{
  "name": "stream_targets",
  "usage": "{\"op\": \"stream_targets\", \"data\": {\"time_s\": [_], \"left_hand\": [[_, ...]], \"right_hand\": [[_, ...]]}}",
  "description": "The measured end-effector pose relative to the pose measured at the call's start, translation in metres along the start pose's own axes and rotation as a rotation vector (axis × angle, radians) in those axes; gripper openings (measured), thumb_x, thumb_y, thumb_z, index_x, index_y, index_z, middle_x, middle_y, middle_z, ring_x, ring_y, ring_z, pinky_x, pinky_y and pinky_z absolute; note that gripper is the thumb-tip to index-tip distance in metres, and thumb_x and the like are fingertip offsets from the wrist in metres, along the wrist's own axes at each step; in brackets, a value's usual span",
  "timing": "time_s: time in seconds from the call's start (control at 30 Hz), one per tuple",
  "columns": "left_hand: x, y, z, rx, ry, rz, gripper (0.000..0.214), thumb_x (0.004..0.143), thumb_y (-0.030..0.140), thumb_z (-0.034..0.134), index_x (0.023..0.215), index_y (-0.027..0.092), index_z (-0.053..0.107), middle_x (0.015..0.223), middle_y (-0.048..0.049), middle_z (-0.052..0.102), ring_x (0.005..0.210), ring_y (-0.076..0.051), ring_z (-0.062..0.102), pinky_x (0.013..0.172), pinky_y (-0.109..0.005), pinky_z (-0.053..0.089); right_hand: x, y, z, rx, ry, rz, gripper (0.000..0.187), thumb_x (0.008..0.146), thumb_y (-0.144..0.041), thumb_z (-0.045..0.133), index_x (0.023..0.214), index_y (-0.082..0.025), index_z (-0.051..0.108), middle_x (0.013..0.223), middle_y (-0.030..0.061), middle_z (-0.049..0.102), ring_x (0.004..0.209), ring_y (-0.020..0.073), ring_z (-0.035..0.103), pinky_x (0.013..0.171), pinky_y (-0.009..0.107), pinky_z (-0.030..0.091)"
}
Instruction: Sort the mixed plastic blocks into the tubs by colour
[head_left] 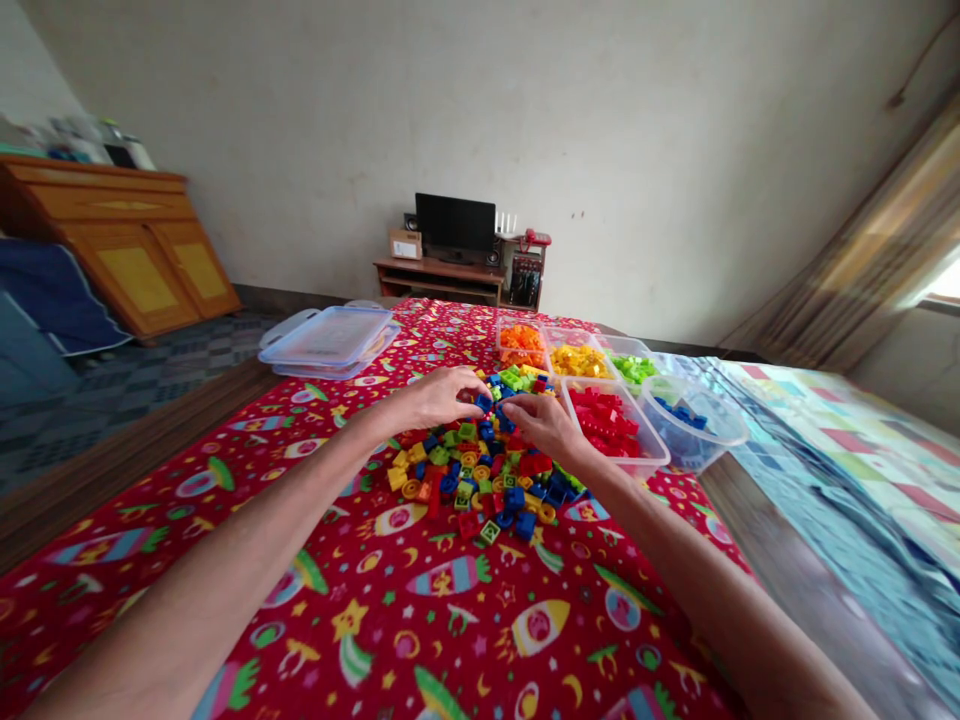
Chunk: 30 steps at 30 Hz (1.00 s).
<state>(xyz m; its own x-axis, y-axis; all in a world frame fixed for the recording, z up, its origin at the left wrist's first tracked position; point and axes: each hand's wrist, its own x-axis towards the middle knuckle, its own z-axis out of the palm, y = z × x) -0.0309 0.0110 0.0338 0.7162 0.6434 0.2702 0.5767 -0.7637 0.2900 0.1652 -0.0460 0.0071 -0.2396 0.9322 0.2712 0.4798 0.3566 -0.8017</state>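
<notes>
Over the far part of a mixed pile of building blocks (480,470), my two hands are close together. My left hand (442,397) is closed with a blue building block (484,403) at its fingertips. My right hand (545,422) is pinched, its fingertips at another blue block (507,410). Whether these two blocks touch cannot be made out. Red, yellow, green, blue and orange blocks lie loose in the pile below. Just right of my right hand stands a clear box of red blocks (604,420).
Behind it are boxes of orange blocks (521,343), yellow blocks (579,362) and green blocks (634,369). A round clear tub (705,450) holds a few blue blocks. Stacked clear lids (330,338) lie left on the red patterned cloth (330,600). A monitor (455,228) stands beyond.
</notes>
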Motion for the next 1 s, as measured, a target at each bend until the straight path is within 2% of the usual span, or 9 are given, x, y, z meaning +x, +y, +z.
{"op": "stream_targets", "data": {"time_s": [0.2, 0.3, 0.4, 0.5, 0.6, 0.73, 0.83, 0.93, 1.0], "left_hand": [[-0.003, 0.002, 0.001, -0.039, 0.015, -0.023, 0.022, 0.077, 0.024, 0.061, 0.096, 0.019, 0.069, 0.095, -0.0027, 0.068, 0.092, -0.018, 0.062, 0.084, -0.027, 0.046], [-0.001, 0.000, 0.003, -0.079, 0.056, -0.009, 0.020, 0.077, 0.028, 0.062, 0.093, 0.019, 0.069, 0.091, -0.0018, 0.068, 0.087, -0.017, 0.062, 0.079, -0.027, 0.047], [0.004, 0.001, 0.007, -0.146, 0.140, -0.009, 0.020, 0.074, 0.032, 0.065, 0.088, 0.017, 0.067, 0.086, -0.0017, 0.065, 0.077, -0.016, 0.061, 0.071, -0.026, 0.048], [0.007, 0.009, 0.013, -0.123, 0.263, -0.001, 0.018, 0.072, 0.030, 0.069, 0.083, 0.016, 0.064, 0.083, -0.0015, 0.062, 0.077, -0.016, 0.059, 0.071, -0.027, 0.047], [0.008, 0.020, 0.018, -0.080, 0.299, 0.000, 0.013, 0.072, 0.026, 0.069, 0.075, 0.016, 0.061, 0.077, -0.0001, 0.059, 0.072, -0.014, 0.057, 0.066, -0.025, 0.045], [0.006, 0.027, 0.019, -0.031, 0.275, 0.013, 0.014, 0.075, 0.029, 0.068, 0.074, 0.016, 0.060, 0.073, 0.0006, 0.058, 0.068, -0.014, 0.055, 0.063, -0.025, 0.043], [0.005, 0.022, 0.018, -0.001, 0.232, 0.000, 0.022, 0.078, 0.039, 0.067, 0.080, 0.017, 0.064, 0.078, -0.0009, 0.061, 0.075, -0.016, 0.058, 0.068, -0.026, 0.044], [0.003, 0.019, 0.022, 0.034, 0.071, -0.016, 0.025, 0.077, 0.042, 0.067, 0.084, 0.018, 0.067, 0.084, -0.0024, 0.066, 0.080, -0.018, 0.061, 0.071, -0.026, 0.045], [0.001, 0.020, 0.027, 0.047, -0.063, -0.003, 0.023, 0.077, 0.039, 0.068, 0.088, 0.020, 0.069, 0.089, -0.0026, 0.068, 0.083, -0.018, 0.063, 0.072, -0.025, 0.046]], "right_hand": [[-0.001, 0.003, 0.004, 0.041, 0.006, 0.032, 0.031, 0.078, -0.042, 0.054, 0.071, -0.013, 0.064, 0.056, -0.0035, 0.049, 0.053, 0.0077, 0.038, 0.048, 0.021, 0.028], [0.000, 0.005, 0.003, 0.116, 0.077, 0.046, 0.039, 0.074, -0.052, 0.059, 0.066, -0.014, 0.060, 0.055, -0.0034, 0.047, 0.052, 0.0077, 0.038, 0.047, 0.021, 0.027], [0.001, 0.004, 0.004, 0.373, 0.116, 0.086, 0.044, 0.068, -0.060, 0.063, 0.071, -0.016, 0.058, 0.060, -0.0021, 0.051, 0.052, 0.0086, 0.042, 0.046, 0.021, 0.031], [0.000, -0.002, 0.007, 0.683, 0.079, 0.146, 0.048, 0.060, -0.062, 0.069, 0.074, -0.018, 0.055, 0.065, -0.0001, 0.057, 0.054, 0.0103, 0.049, 0.049, 0.023, 0.038], [-0.002, -0.007, 0.010, 0.753, 0.035, 0.147, 0.045, 0.061, -0.057, 0.072, 0.074, -0.018, 0.055, 0.058, -0.0030, 0.053, 0.047, 0.0071, 0.043, 0.043, 0.020, 0.033], [-0.003, -0.007, 0.008, 0.697, 0.007, 0.158, 0.039, 0.064, -0.051, 0.071, 0.074, -0.016, 0.057, 0.049, -0.0081, 0.043, 0.039, 0.0024, 0.028, 0.037, 0.018, 0.017], [-0.001, -0.006, 0.002, 0.752, 0.094, 0.194, 0.036, 0.062, -0.046, 0.072, 0.072, -0.016, 0.056, 0.047, -0.0083, 0.043, 0.038, 0.0018, 0.026, 0.035, 0.017, 0.015], [0.003, -0.005, -0.004, 0.866, 0.205, 0.220, 0.036, 0.059, -0.044, 0.074, 0.068, -0.016, 0.053, 0.055, -0.0048, 0.051, 0.041, 0.0019, 0.033, 0.034, 0.015, 0.016], [0.004, -0.004, -0.005, 0.932, 0.231, 0.246, 0.037, 0.059, -0.044, 0.075, 0.068, -0.017, 0.052, 0.059, -0.0030, 0.055, 0.044, 0.0024, 0.037, 0.034, 0.014, 0.019]]}}
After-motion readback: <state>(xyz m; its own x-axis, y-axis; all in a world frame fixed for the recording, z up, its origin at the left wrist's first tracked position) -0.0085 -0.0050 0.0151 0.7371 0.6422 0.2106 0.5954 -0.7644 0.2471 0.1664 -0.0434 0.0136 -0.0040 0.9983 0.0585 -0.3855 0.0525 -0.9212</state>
